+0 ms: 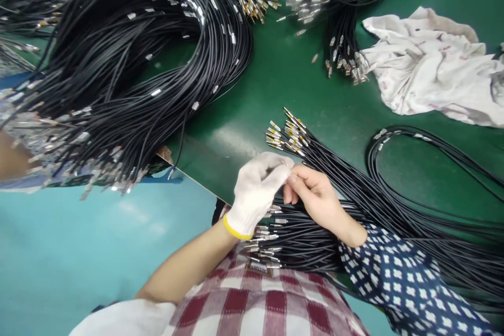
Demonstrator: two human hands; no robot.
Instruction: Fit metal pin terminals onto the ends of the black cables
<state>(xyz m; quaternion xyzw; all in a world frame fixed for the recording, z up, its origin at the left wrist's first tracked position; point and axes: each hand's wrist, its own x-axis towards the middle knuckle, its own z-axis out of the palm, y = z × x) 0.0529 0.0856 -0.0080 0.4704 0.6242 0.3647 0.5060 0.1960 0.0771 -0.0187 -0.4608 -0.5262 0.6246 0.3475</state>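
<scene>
My left hand [255, 189], in a white knit glove with a yellow cuff, pinches at its fingertips, where a tiny pale glint shows. My bare right hand [318, 198] meets it there, thumb and forefinger pressed together. What lies between the fingers is too small and covered to name. Just beyond the hands is a bundle of black cables [342, 168] with metal ends [289, 131], some marked yellow. Under and nearer than the hands lies a second bundle of black cables [311, 244], its metal tips [268, 236] pointing left.
A big coil of black cables [220, 47] fills the left, its ends hanging past the green table's edge. Another tied bundle [346, 0] lies at the back beside a crumpled white cloth [437, 63]. A looped cable [372, 152] is on the right. Another person's arm [13, 157] shows far left.
</scene>
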